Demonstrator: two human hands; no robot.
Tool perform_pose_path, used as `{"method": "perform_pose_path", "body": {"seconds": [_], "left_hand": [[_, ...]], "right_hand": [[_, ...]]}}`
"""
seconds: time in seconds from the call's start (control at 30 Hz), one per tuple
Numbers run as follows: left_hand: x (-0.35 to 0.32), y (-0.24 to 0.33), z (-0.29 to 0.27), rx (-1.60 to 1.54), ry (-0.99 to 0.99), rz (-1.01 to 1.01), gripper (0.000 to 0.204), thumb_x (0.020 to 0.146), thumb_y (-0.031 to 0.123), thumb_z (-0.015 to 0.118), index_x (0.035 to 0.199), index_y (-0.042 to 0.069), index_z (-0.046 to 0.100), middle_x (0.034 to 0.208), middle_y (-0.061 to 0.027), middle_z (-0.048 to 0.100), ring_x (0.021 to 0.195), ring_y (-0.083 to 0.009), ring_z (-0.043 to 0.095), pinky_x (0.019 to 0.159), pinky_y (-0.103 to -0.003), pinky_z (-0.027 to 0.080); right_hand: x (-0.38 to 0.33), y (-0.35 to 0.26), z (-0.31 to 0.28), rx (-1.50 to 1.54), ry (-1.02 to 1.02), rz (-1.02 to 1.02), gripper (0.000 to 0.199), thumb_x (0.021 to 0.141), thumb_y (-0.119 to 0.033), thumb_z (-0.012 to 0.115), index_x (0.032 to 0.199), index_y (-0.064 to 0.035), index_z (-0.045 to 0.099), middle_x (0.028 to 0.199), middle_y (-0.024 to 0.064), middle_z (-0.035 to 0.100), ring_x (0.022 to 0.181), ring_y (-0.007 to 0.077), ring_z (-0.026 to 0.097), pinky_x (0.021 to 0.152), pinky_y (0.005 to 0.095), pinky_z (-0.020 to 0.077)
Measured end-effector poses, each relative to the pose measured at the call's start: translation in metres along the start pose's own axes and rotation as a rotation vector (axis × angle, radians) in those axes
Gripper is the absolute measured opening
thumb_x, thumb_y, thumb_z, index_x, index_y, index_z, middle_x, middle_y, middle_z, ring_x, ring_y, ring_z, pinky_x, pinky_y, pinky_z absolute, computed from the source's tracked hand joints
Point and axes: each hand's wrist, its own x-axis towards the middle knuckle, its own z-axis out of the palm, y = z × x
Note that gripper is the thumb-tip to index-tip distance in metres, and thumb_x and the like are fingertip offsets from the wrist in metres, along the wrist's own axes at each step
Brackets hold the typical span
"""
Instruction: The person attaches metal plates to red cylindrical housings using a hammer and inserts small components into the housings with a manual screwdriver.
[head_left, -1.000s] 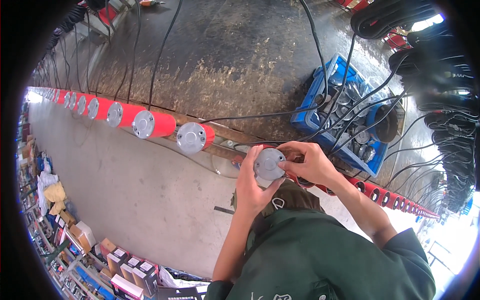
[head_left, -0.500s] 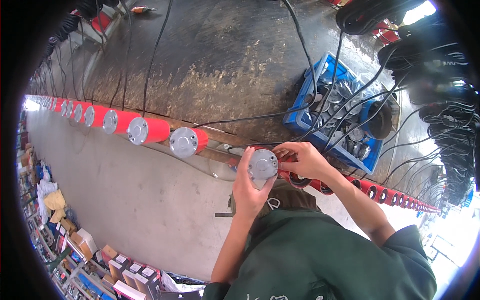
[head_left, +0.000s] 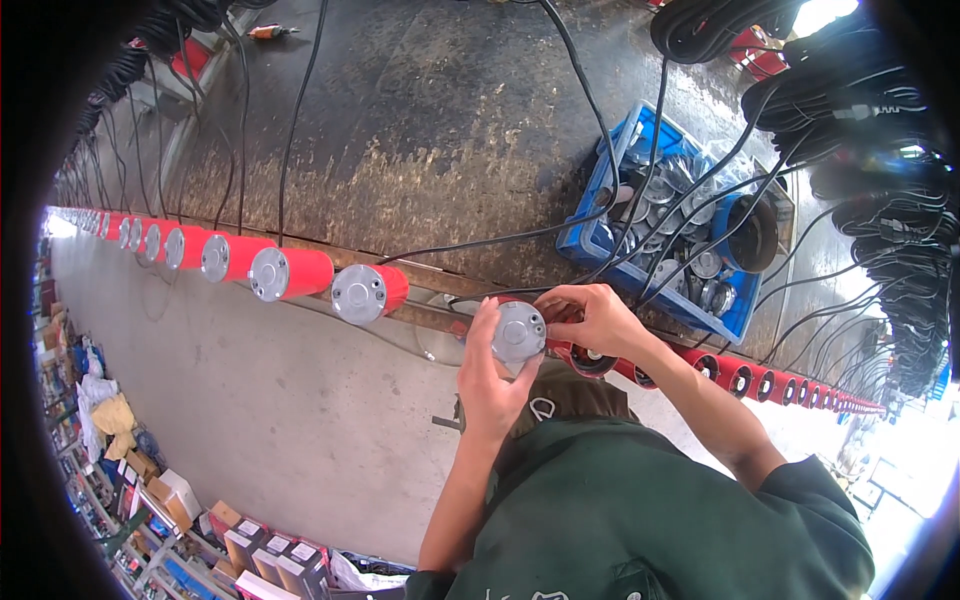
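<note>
A red cylinder with a round silver-grey end cap (head_left: 517, 333) faces me at the table edge. Wrapped around its left side and underside is my left hand (head_left: 488, 385), thumb and fingers against the rim. My right hand (head_left: 598, 322) is closed in a pinch at the cap's right edge, beside its small holes; whatever the fingertips hold is hidden. Left of it stands another capped red cylinder (head_left: 398, 290). Just right, partly under my right hand, is an uncapped red cylinder (head_left: 592, 362) with a dark inside.
A blue crate (head_left: 742, 325) of loose silver caps, with a tape roll (head_left: 752, 235) in it, sits on the worn table (head_left: 420, 130). Black cables (head_left: 580, 65) cross above the table; coiled bundles (head_left: 840, 110) lie at right. Boxes (head_left: 270, 560) stand at lower left.
The whole view has shifted slightly. Both hands stay at the same capped cylinder, the right fingers still pinched at its right edge.
</note>
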Motion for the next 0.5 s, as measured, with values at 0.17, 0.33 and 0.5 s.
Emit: {"method": "perform_pose_path", "body": {"seconds": [0.17, 0.33, 0.5], "left_hand": [[0.002, -0.002, 0.002, 0.06, -0.021, 0.042, 0.081, 0.076, 0.003, 0.093, 0.147, 0.001, 0.054, 0.154, -0.0216, 0.06, 0.143, -0.0418, 0.059, 0.117, -0.048, 0.05], [0.001, -0.009, 0.002, 0.063, -0.021, 0.064, 0.08, 0.077, 0.006, 0.093, 0.147, 0.001, 0.054, 0.153, -0.0235, 0.06, 0.141, -0.044, 0.059, 0.116, -0.049, 0.05], [-0.001, -0.023, 0.002, 0.05, -0.002, 0.138, 0.082, 0.077, 0.01, 0.094, 0.148, 0.0, 0.053, 0.152, -0.0246, 0.061, 0.14, -0.0444, 0.06, 0.116, -0.05, 0.05]], "right_hand": [[0.002, 0.008, -0.002, 0.07, 0.019, -0.099, 0.032, 0.093, -0.006, 0.079, 0.124, 0.0009, 0.074, 0.104, 0.0114, 0.083, 0.087, 0.013, 0.077, 0.083, 0.0311, 0.0616], [0.001, 0.004, -0.002, 0.02, 0.058, -0.108, 0.03, 0.097, -0.011, 0.076, 0.124, 0.0011, 0.074, 0.105, 0.0111, 0.082, 0.092, 0.0139, 0.076, 0.089, 0.0319, 0.0608], [-0.001, -0.012, -0.007, 0.021, 0.229, -0.097, 0.028, 0.101, -0.013, 0.074, 0.126, 0.0005, 0.073, 0.105, 0.0079, 0.079, 0.093, 0.0125, 0.073, 0.085, 0.03, 0.0586]]}}
